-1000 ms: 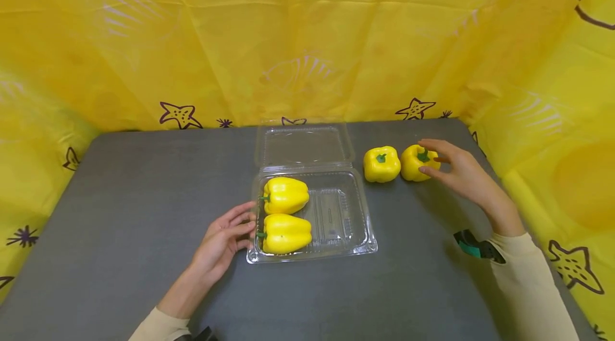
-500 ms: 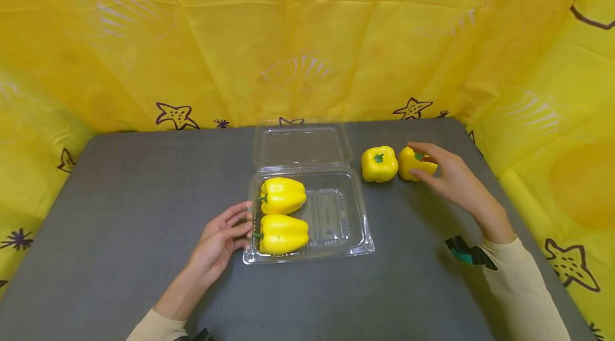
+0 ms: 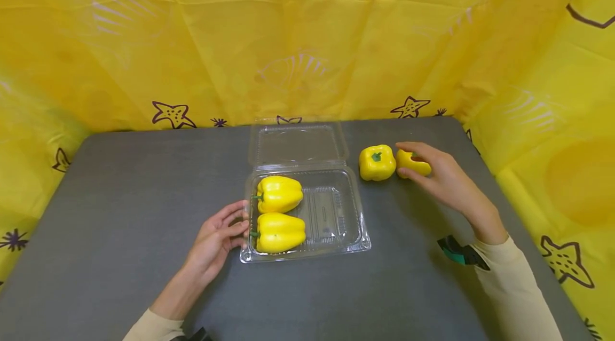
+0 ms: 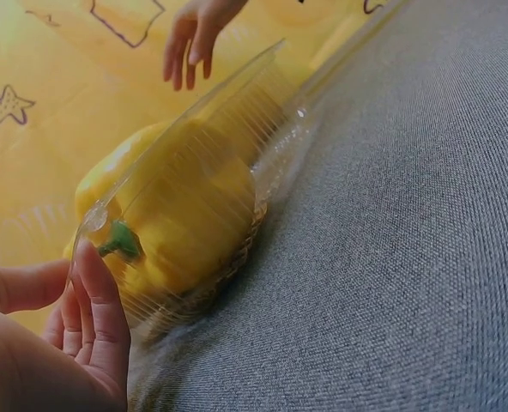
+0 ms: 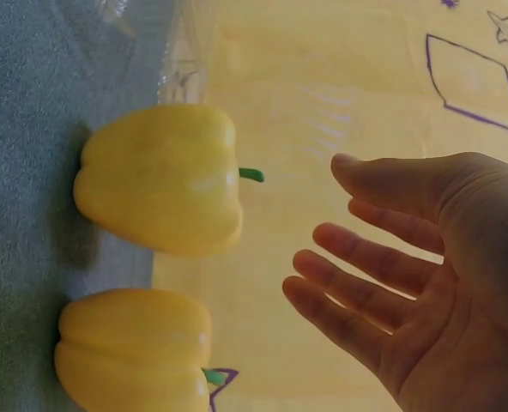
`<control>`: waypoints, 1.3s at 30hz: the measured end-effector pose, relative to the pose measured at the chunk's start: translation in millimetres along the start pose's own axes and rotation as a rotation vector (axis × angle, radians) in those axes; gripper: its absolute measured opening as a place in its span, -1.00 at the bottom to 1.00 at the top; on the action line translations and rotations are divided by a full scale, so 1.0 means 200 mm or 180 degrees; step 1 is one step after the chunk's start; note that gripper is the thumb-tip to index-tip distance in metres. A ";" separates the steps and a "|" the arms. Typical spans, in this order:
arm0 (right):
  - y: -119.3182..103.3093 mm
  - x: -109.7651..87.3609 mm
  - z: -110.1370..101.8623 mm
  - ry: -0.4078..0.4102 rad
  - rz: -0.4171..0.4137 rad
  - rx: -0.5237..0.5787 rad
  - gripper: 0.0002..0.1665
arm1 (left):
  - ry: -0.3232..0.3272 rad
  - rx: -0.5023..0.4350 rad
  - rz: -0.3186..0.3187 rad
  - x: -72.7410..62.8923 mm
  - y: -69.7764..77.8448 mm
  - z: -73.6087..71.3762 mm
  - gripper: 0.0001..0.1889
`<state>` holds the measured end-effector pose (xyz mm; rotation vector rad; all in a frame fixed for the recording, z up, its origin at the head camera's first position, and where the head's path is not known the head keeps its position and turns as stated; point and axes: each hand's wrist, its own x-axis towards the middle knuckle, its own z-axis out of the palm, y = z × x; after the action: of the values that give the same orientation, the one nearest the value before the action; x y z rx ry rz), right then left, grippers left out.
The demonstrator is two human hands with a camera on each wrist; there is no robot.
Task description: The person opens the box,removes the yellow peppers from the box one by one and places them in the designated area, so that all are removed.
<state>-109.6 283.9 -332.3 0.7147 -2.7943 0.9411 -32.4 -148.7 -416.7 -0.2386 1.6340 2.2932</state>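
A clear plastic clamshell container (image 3: 331,215) lies with its lid laid back on the table. Side by side in its left half are two yellow bell peppers, the farther one (image 3: 280,194) and the nearer one (image 3: 281,232), stems pointing left. My left hand (image 3: 211,242) pinches the container's left rim between thumb and fingers, as the left wrist view shows. To the container's right stand two more yellow bell peppers, one nearer it (image 3: 377,163) and one farther right (image 3: 417,166). Over the farther right one hovers my right hand (image 3: 444,178), fingers spread, palm empty in the right wrist view.
The container's lid (image 3: 300,144) reaches toward the back edge of the grey table (image 3: 134,213). A yellow curtain (image 3: 336,47) with drawn starfish and fish hangs behind the table and along both sides.
My right hand has moved left across the farther right bell pepper, covering more of it. My left hand keeps its place at the container's rim. The whole head view has shifted slightly.
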 end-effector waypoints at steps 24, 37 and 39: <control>-0.10 0.01 0.10 -0.0018 -0.0316 -0.0120 -0.40 | 0.0026 -0.0026 -0.0051 0.01 0.01 0.00 -0.54; -0.15 0.01 0.15 -0.0050 -0.0636 -0.0134 -0.36 | 0.0020 -0.0055 -0.0046 0.02 0.01 -0.01 -0.57; -0.16 0.02 0.16 -0.0071 -0.0694 -0.0131 -0.36 | 0.0029 -0.0033 -0.0054 0.02 0.01 -0.01 -0.56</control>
<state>-96.4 241.1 -340.8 1.0045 -2.6750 0.8381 -36.4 -150.3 -417.1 -0.2647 1.6187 2.2920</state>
